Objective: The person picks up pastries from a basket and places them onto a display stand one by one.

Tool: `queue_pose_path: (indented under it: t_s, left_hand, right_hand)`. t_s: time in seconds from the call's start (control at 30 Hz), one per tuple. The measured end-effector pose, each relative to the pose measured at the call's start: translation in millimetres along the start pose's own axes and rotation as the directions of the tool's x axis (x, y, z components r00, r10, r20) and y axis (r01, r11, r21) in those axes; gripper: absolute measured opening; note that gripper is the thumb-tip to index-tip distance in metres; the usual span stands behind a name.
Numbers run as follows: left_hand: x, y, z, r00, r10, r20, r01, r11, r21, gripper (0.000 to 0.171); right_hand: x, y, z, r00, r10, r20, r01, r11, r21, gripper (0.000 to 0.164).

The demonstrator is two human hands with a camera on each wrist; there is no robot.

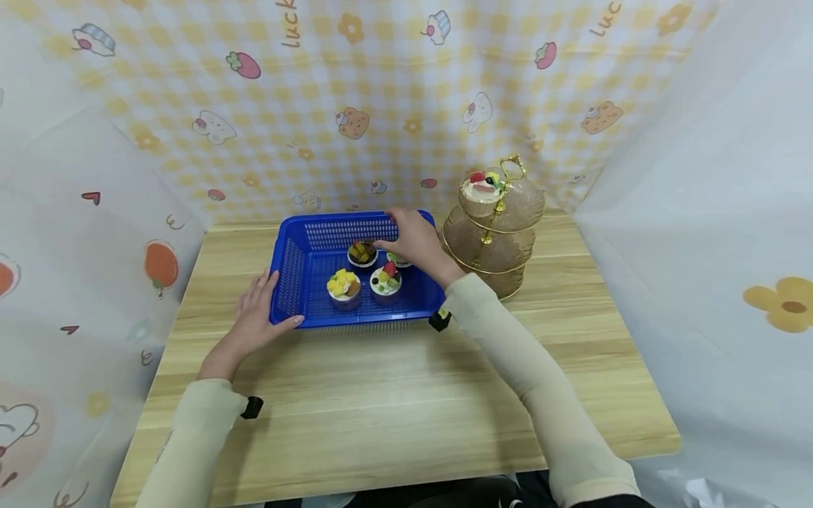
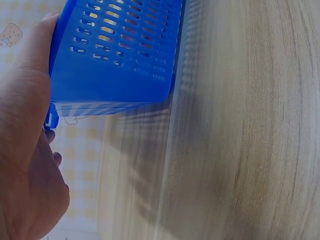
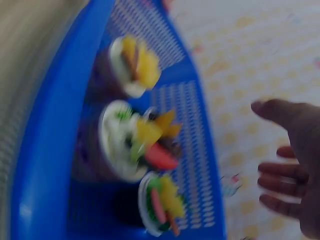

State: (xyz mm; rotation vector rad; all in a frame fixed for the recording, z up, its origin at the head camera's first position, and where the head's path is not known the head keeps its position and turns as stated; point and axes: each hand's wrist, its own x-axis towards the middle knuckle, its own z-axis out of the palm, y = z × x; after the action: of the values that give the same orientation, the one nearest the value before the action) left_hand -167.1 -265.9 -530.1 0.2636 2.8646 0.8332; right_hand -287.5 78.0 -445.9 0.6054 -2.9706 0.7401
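Observation:
A blue plastic basket (image 1: pixel 317 310) sits on the table, with several fruit-topped dessert cups inside. My left hand (image 1: pixel 257 314) grips its front left corner, thumb along the front rim and fingers at the left side; the left wrist view shows this hand (image 2: pixel 25 135) against the basket wall (image 2: pixel 110 75). Over the basket's back right part is my right hand (image 1: pixel 416 240), holding nothing, partly covering one cup (image 1: pixel 399 259). Mango-yellow topping marks the front left cup (image 1: pixel 344 288); beside it stands a cup with berries (image 1: pixel 385 282), and behind, a darker-topped cup (image 1: pixel 363 252).
Right of the basket, close to it, rises a tiered gold-rimmed stand (image 1: pixel 495 240) with a handle on top. One fruit-topped cup (image 1: pixel 481 189) sits on its upper tier. A checked, printed curtain (image 1: pixel 394 155) hangs behind the wooden table (image 1: pixel 381 409).

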Motion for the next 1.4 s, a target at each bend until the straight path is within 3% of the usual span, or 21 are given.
queue_pose_path:
  t_s: [0.23, 0.37, 0.67, 0.93, 1.2, 1.4]
  left_hand:
    - [-0.3, 2.1, -0.3, 1.000, -0.006, 0.000, 0.006, 1.000, 0.010, 0.112]
    - [-1.1, 2.5, -1.2, 1.000, -0.009, -0.003, 0.009, 1.000, 0.004, 0.111]
    - [-0.9, 1.7, -0.6, 1.000, -0.007, 0.004, 0.007, 1.000, -0.009, 0.112]
    - [-1.1, -1.0, 1.1, 1.000, -0.007, -0.013, 0.007, 1.000, -0.018, 0.112]
    - [-1.8, 0.3, 1.0, 1.000, -0.008, -0.006, 0.008, 1.000, -0.018, 0.112]
    - [-1.1, -0.6, 0.7, 1.000, -0.012, -0.001, 0.012, 1.000, -0.024, 0.112]
  right_hand:
    - [38.2, 9.6, 22.8, 0.974, -0.023, 0.226, 0.036, 0.998, -0.052, 0.080]
    - [47.0, 10.4, 37.0, 0.960, -0.013, 0.279, 0.029, 0.998, -0.052, 0.081]
    - [54.1, 6.4, 62.7, 0.955, 0.028, 0.296, 0.024, 0.985, -0.173, 0.078]
    - [57.3, -1.8, 78.4, 0.940, 0.054, 0.337, 0.017, 0.979, -0.205, 0.055]
    - [58.8, -0.6, 89.6, 0.926, 0.091, 0.367, 0.013, 0.962, -0.272, 0.074]
    - [59.2, -0.8, 90.1, 0.930, 0.076, 0.360, 0.015, 0.970, -0.242, 0.071]
